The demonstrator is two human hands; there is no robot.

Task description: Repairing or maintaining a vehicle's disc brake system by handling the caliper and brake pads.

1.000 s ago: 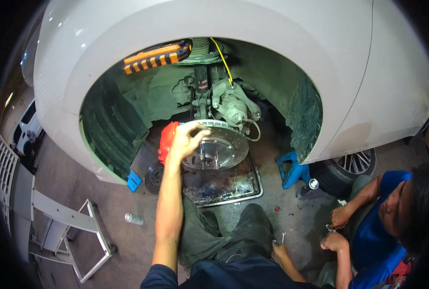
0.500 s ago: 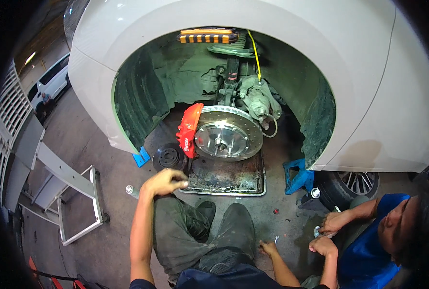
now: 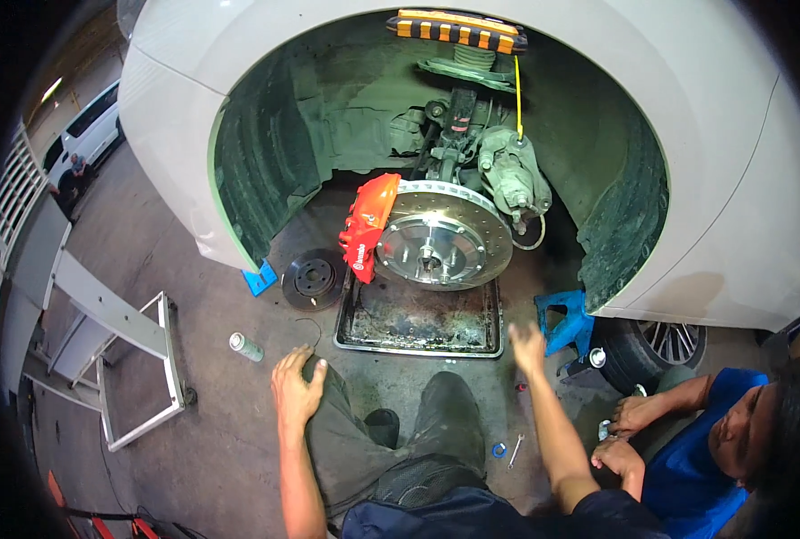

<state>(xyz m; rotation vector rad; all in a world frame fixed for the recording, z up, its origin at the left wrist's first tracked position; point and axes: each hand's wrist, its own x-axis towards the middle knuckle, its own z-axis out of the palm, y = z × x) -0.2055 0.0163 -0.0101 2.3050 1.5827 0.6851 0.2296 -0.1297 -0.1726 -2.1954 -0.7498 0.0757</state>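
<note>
My left hand [image 3: 298, 388] rests on my bent left knee, fingers apart and holding nothing. My right hand [image 3: 527, 349] is raised over the floor beside the blue jack stand [image 3: 563, 322]; motion blurs its fingers. Ahead of me a drilled brake disc [image 3: 481, 220] with a silver centre is mounted in the wheel arch. A red brake caliper [image 3: 369, 229] sits over the disc's left edge. To its right, a grey old caliper [image 3: 512, 175] hangs from a yellow strap [image 3: 518, 94]. Near my right forearm, a spanner [image 3: 516, 452] and a blue ring [image 3: 499, 450] lie on the floor.
Beneath the disc lies a dirty metal tray [image 3: 418, 349]. An old disc [image 3: 313, 278] and a spray can [image 3: 246, 347] are at left. A co-worker in blue [image 3: 696, 458] crouches at right, near a wheel [image 3: 656, 350] and another can [image 3: 588, 361]. A work light [image 3: 458, 32] hangs above.
My left hand has drawn back onto my knee. My right hand has moved forward from the floor near the spanner, and the blue ring now shows there. The view has shifted slightly.
</note>
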